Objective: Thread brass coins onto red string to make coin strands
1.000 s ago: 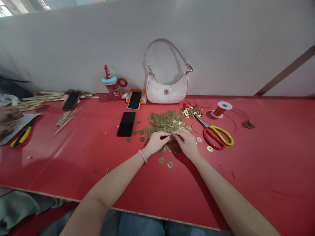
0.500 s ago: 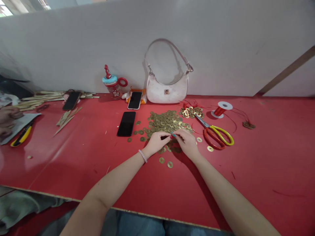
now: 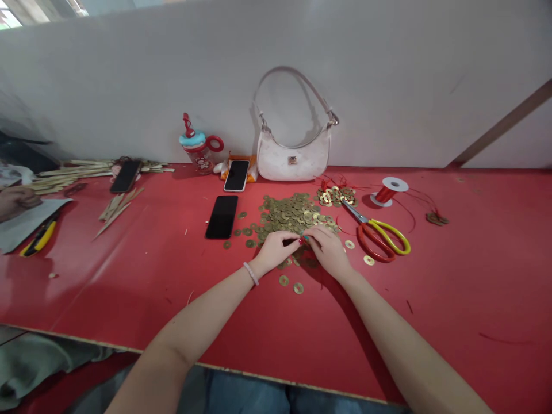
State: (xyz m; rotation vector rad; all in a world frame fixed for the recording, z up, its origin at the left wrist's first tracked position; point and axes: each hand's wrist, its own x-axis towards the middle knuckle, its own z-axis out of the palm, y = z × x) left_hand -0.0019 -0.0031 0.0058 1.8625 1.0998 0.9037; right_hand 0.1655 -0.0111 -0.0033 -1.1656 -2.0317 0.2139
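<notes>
My left hand (image 3: 276, 249) and my right hand (image 3: 328, 248) meet fingertip to fingertip over the near edge of a heap of brass coins with holes (image 3: 290, 211) on the red table (image 3: 452, 287). Both hands are pinched shut on something small and red between them, too small to name. A pink bead bracelet sits on my left wrist. Loose coins (image 3: 290, 284) lie just in front of my hands.
Red-and-yellow scissors (image 3: 376, 231), a spool of red thread (image 3: 388, 191), strung coins (image 3: 335, 196), a black phone (image 3: 222, 216), a second phone (image 3: 236, 175), a white handbag (image 3: 292, 158) and a cup (image 3: 199, 148) lie behind. At far left, another person's hand (image 3: 17, 199), bamboo strips and a yellow knife (image 3: 38, 239).
My hands have stayed almost still over the coins, with only slight finger movement. The other person's hand at far left has shifted a little.
</notes>
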